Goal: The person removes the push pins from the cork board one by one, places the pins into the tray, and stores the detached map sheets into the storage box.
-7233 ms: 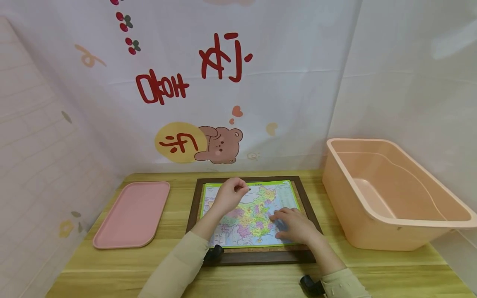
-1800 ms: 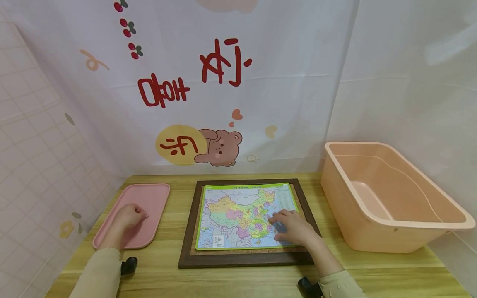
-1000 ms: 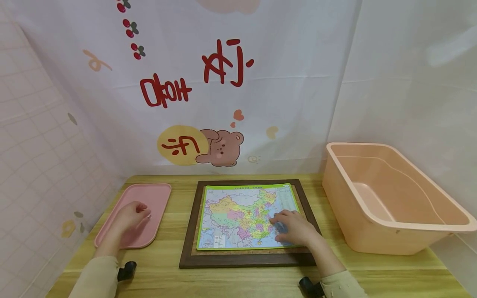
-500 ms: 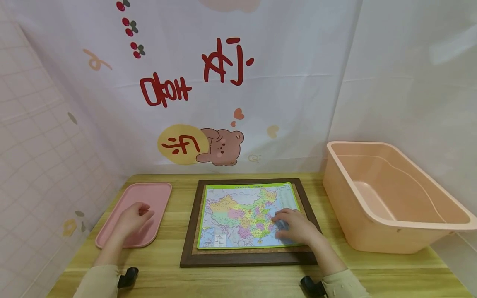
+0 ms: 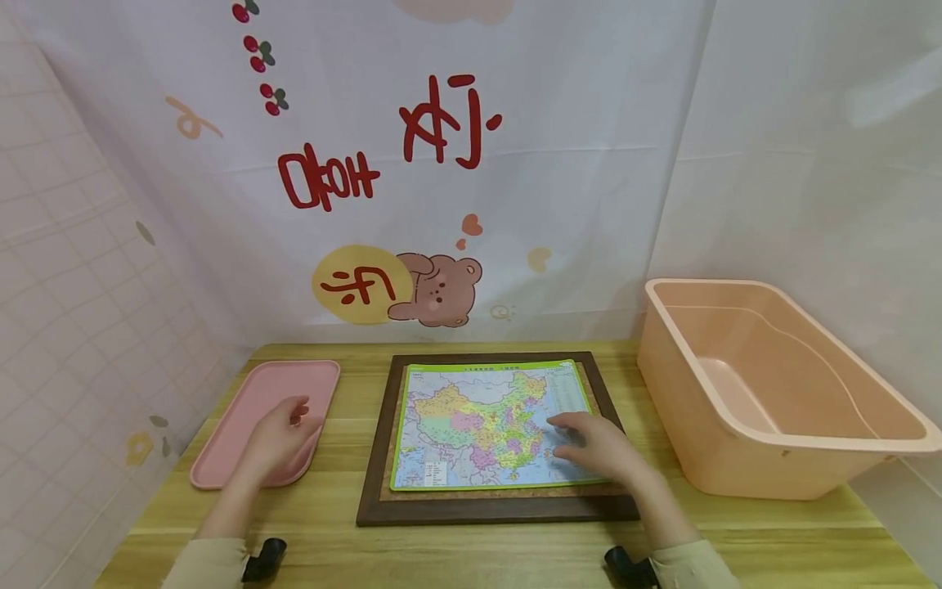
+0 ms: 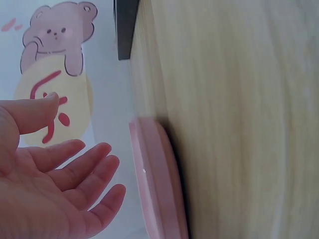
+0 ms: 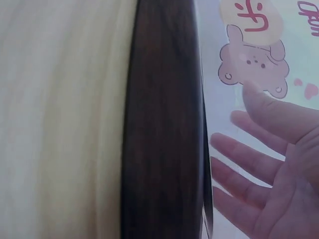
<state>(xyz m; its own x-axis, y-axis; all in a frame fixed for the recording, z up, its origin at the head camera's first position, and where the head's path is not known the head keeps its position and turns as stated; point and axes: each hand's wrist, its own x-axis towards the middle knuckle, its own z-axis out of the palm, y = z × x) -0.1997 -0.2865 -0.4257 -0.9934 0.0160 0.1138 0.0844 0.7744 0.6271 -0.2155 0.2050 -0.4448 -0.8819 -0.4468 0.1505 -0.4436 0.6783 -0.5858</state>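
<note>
My left hand [image 5: 282,435] hovers over the right side of a shallow pink tray [image 5: 243,417]. Its fingers are loosely bent and apart, and the left wrist view shows nothing in the palm. A tiny pale speck lies on the tray's side in that view; I cannot tell what it is. A colourful map of China [image 5: 471,425] with a green border lies on a cork board with a dark wooden frame [image 5: 500,513]. Over the map's right part is my right hand [image 5: 599,446], thumb and fingers spread, holding nothing. Contact with the map cannot be told.
A deep peach-coloured plastic tub [image 5: 736,458] stands on the right of the wooden table [image 5: 441,564]. Behind the table hangs a white cloth backdrop [image 5: 574,188] printed with a bear and red characters. Black camera mounts show at both wrists.
Earlier my left hand pinched a small dark thing above the map, then went to the tray. Its fingers have since spread, and it drifts right. My right hand has shifted slightly right.
</note>
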